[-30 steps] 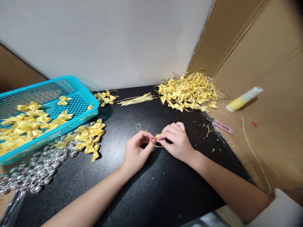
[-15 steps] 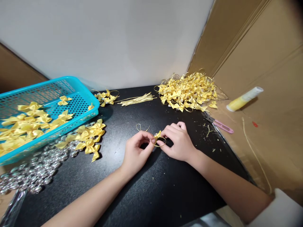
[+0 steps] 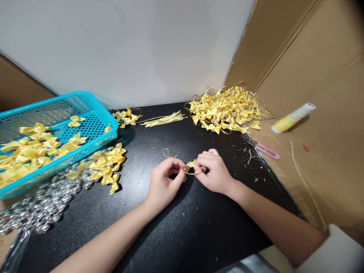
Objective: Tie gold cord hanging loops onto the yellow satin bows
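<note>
Both forearms reach in from the lower edge and converge toward the middle. The left hand (image 3: 164, 182) lies palm inward, its fingers (image 3: 175, 163) curled and pinched together with the thumb. The right hand (image 3: 216, 172) faces it, knuckles up, fingers bent into a matching pinch (the fingertips of the two hands nearly meet). Both wrists sit low.

The table (image 3: 176, 223) is black with small pale specks. On its left side the basket (image 3: 93, 113) is turquoise with a pattern of small holes, and the bows (image 3: 36, 146) inside are yellow. Below the basket the beads (image 3: 42, 208) are shiny silver. At the table's far right corner the pile of bows (image 3: 224, 110) is yellow-gold. Right of the table the snips (image 3: 265, 151) are pink, and the tube (image 3: 292, 118) is yellow and white.
</note>
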Tool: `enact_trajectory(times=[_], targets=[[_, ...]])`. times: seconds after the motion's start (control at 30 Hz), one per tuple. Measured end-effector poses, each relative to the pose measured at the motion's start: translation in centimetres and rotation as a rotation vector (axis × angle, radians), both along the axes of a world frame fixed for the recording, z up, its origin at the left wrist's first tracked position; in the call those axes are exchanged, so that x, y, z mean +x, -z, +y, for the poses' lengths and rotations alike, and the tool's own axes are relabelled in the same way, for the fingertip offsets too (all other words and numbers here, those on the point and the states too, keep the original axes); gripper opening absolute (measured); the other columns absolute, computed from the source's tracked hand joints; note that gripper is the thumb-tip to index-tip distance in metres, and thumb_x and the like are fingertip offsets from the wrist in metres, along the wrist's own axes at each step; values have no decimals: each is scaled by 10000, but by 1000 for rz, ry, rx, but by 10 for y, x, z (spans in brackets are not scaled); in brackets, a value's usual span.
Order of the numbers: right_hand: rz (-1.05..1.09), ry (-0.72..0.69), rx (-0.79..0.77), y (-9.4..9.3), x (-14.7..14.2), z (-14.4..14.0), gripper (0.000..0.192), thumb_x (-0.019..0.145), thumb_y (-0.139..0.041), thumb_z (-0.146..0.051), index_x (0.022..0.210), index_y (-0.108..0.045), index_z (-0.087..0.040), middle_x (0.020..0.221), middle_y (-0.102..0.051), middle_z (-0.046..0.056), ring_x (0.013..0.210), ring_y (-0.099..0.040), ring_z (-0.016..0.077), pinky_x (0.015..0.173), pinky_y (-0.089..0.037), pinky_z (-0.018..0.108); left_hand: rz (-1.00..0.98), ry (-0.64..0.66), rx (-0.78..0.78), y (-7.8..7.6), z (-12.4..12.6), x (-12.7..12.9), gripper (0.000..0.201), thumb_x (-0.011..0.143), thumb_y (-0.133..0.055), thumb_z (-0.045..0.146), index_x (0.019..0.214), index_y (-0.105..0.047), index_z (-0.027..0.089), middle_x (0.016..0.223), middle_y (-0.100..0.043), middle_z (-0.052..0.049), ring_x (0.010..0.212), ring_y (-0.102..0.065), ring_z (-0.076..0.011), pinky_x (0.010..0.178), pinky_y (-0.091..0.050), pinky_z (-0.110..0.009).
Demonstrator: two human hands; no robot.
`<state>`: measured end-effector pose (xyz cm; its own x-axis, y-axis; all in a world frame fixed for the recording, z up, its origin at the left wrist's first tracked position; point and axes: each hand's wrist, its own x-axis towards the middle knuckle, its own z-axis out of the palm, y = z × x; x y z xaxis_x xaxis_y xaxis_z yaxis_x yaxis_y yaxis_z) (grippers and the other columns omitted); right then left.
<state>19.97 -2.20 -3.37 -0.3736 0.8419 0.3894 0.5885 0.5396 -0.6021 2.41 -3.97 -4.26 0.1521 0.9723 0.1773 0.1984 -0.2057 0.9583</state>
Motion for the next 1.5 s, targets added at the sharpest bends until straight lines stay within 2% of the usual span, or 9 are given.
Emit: enact_trajectory(times=[0.17, 0.43, 0.63, 0.73, 0.93, 1.13, 1.27, 1.4, 1.5], targets=[[34, -3, -23, 0, 1, 2, 273, 801, -506, -149, 544, -421, -174, 519, -399, -63, 536, -389, 94, 666, -256, 291, -36, -30, -67, -1, 1, 1, 40, 836, -624, 181, 805, -605, 163, 760, -646, -10, 702, -623, -110, 636, -522, -196], [50, -39, -75, -2, 4, 3, 251, 843, -498, -181, 592, -485, -174, 544, -470, -57, 546, -429, 95, 681, -261, 304, -115, -36, -133, -1, 3, 0, 71, 810, -654, 200, 825, -595, 164, 762, -656, -11, 697, -632, -114, 637, -520, -207], [200, -124, -252, -3, 6, 3, 369, 945, -379, -254, 621, -538, -179, 599, -558, -20, 586, -515, 115, 676, -340, 297, -190, 7, -215, -5, 3, 0, 102, 811, -656, 230, 807, -582, 160, 678, -620, 17, 601, -592, -86, 580, -494, -188], [320, -98, -282, -3, 7, 4, 400, 964, -379, -322, 614, -519, -186, 594, -538, -14, 566, -494, 117, 626, -372, 277, -249, 42, -284, -10, 5, 0, 132, 794, -672, 246, 816, -575, 160, 638, -600, 35, 548, -584, -81, 561, -504, -196], [391, -35, -368, -5, 7, 4, 320, 963, -415, -427, 803, -557, -189, 695, -548, -2, 642, -506, 130, 615, -402, 261, -314, 13, -330, -14, 6, 0, 178, 756, -706, 271, 828, -584, 164, 665, -608, 30, 546, -581, -86, 552, -523, -213], [310, -67, -462, -4, 4, 4, 301, 925, -504, -340, 667, -505, -185, 616, -503, -32, 584, -456, 106, 580, -373, 243, -299, 5, -317, -10, 7, 0, 183, 755, -708, 260, 892, -641, 159, 691, -650, 7, 582, -603, -101, 601, -532, -230], [419, -148, -552, -5, 4, 2, 253, 931, -491, -348, 744, -536, -184, 654, -549, -22, 610, -496, 109, 601, -407, 244, -331, -10, -340, -8, 8, -1, 149, 756, -711, 252, 844, -640, 154, 747, -666, -2, 602, -603, -93, 611, -523, -220], [446, -134, -534, -5, 3, 1, 78, 843, -603, -262, 828, -580, -189, 711, -595, -20, 655, -536, 117, 647, -445, 257, -350, -3, -319, -9, 8, -2, 156, 743, -720, 227, 764, -582, 158, 688, -631, 19, 598, -586, -86, 606, -504, -205], [438, -130, -513, -6, 2, 1, 96, 866, -570, -238, 801, -616, -183, 701, -627, -8, 656, -568, 123, 654, -460, 266, -320, 31, -278, -10, 6, -1, 181, 710, -743, 205, 775, -579, 166, 682, -618, 23, 619, -590, -93, 609, -504, -202]])
